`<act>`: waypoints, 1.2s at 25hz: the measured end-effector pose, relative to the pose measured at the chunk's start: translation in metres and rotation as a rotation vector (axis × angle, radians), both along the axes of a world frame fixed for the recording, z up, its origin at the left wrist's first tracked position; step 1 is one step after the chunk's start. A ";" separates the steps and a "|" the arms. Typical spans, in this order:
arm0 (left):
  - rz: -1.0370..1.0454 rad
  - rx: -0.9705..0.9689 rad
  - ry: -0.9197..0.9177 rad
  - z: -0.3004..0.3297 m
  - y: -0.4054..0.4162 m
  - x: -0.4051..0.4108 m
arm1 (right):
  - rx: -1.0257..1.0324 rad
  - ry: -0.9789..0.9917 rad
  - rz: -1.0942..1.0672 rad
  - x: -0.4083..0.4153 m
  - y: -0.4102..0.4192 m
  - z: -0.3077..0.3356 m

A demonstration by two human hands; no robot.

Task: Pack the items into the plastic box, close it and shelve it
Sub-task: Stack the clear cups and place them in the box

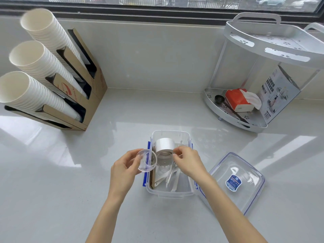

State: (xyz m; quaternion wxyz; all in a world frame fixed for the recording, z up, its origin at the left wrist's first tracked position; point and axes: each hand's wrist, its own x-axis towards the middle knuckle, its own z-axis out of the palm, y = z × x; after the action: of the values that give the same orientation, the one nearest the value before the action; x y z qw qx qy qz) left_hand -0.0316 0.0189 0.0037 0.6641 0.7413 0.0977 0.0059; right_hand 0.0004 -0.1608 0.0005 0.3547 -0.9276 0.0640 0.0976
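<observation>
Fingers [130, 159] of the left hand [123, 170] grip a clear tape roll [147, 160] at the plastic box [171, 191] rim on the desk, right-hand fingers [177, 152] pinch the white tape roll [164, 146] inside; crowded contents could block the lid [235, 181].

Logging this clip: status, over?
Left hand holds clear roll. Right hand steadies white tape roll in open plastic box. Lid off, right.

The box [169, 191] sits near the counter's [52, 190] front edge, lid [245, 195] right, cup holder [87, 95] back-left, rack [233, 120] back-right.
</observation>
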 end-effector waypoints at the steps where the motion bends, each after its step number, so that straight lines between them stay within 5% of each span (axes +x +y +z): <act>1: 0.019 0.002 0.005 -0.001 0.002 0.000 | -0.076 0.007 0.027 0.002 0.004 -0.003; 5: 0.029 -0.008 0.021 -0.004 0.006 0.000 | -0.283 0.088 0.067 0.007 0.016 -0.015; 10: 0.020 -0.018 0.020 -0.004 0.005 0.001 | -0.263 0.055 0.018 0.008 0.019 -0.022; 18: -0.017 -0.010 0.034 -0.002 0.000 0.003 | 0.188 -0.184 -0.196 0.002 -0.008 0.018; 23: -0.049 0.008 0.030 0.001 -0.008 0.002 | 0.483 -0.225 -0.108 -0.008 -0.008 0.041; 30: -0.051 0.023 0.055 0.003 -0.007 0.001 | 0.206 -0.201 0.004 -0.015 0.016 0.028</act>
State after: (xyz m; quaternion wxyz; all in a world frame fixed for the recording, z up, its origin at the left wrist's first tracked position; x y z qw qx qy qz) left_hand -0.0311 0.0119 0.0064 0.6525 0.7510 0.0971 -0.0302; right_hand -0.0141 -0.1445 0.0281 0.4523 -0.8916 0.0160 0.0109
